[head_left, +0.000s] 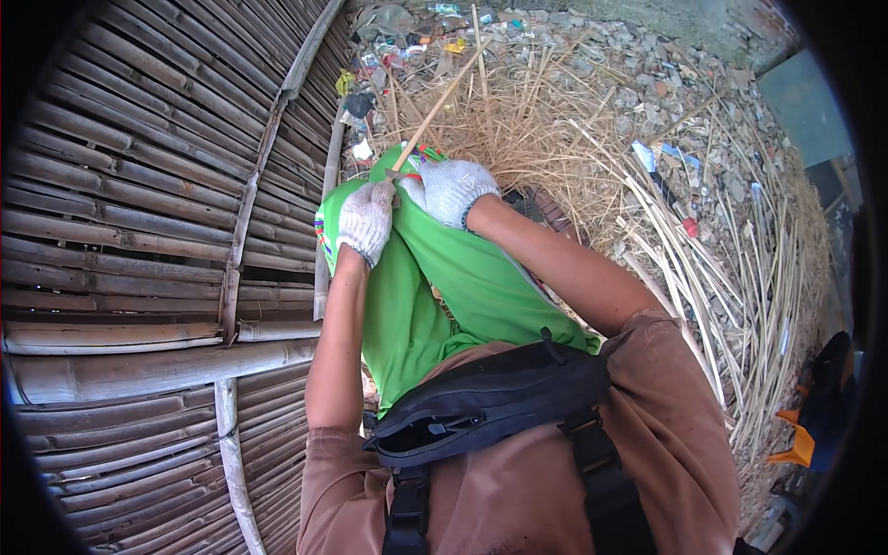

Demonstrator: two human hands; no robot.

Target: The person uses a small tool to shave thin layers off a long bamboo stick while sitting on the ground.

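Observation:
My left hand (367,220), in a white knitted glove, is closed over my left knee, gripping the near end of a bamboo strip (433,113). The strip slants away up and to the right over the straw. My right hand (450,191), gloved alike, is closed close beside it. From its fingers a small knife (398,174) shows as a short dark blade lying across the strip; its handle is mostly hidden. Both hands rest over the green shorts (490,277) on my bent legs.
A wall of bamboo slats (139,203) rises close on my left. Dry shavings (518,125) lie heaped ahead, with rubble and litter beyond. Long pale strips (689,268) are piled to the right. A black waist bag (490,398) sits across my lap; an orange object (794,439) lies far right.

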